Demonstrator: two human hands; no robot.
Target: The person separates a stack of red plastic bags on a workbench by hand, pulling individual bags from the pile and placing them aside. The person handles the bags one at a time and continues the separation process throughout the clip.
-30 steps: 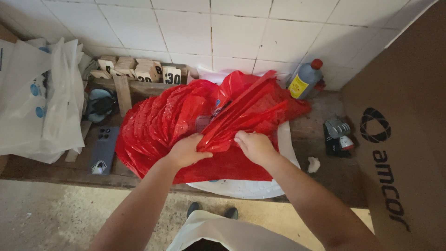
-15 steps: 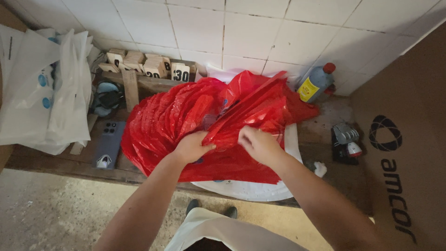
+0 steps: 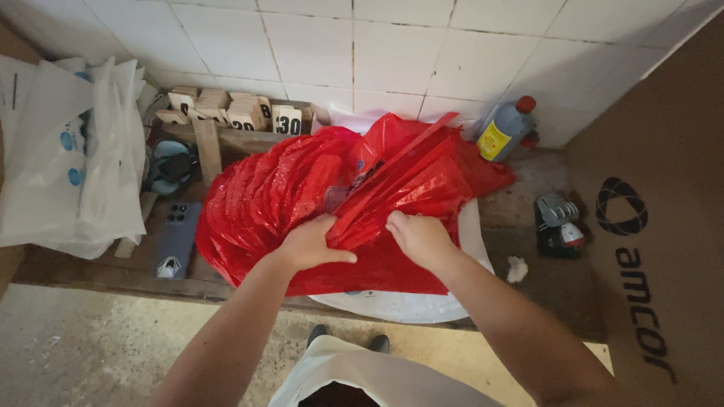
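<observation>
White-tiled wall (image 3: 317, 53) behind, worn wooden counter (image 3: 90, 275) below, bare concrete floor (image 3: 113, 347) nearest.

Large crinkled red plastic bag (image 3: 279, 188) spread across counter middle, draped over white round plastic lid or tub rim (image 3: 407, 305); lower edge of bag overhangs that rim.

Left hand (image 3: 309, 245): fingers curled, closed on a pinch of red film at bag's near fold, thumb stretched along the edge. Right hand (image 3: 418, 237): also closed, gripping same gathered ridge just beside left; fingertips buried in folds, so exact pinch hard to read. Both hands touching bag, close together, near its front centre.

Step in hand, by judgement: gathering or parting bag mouth w/ both hands. Next move prob. calls for firm two-sided grip on thin slippery film and even pull, else film slides or tears.

Around: white plastic bags w/ blue marks (image 3: 68, 158) heaped at left; dark smartphone (image 3: 175, 240) lying flat, camera side up, just left of red bag; small wooden numbered blocks (image 3: 226, 113) on rack by wall; grey plastic bottle w/ red cap and yellow label (image 3: 507, 130) behind right; small black-and-red gadget (image 3: 559, 218) further right; brown cardboard box wall (image 3: 656, 188) at far right.
</observation>
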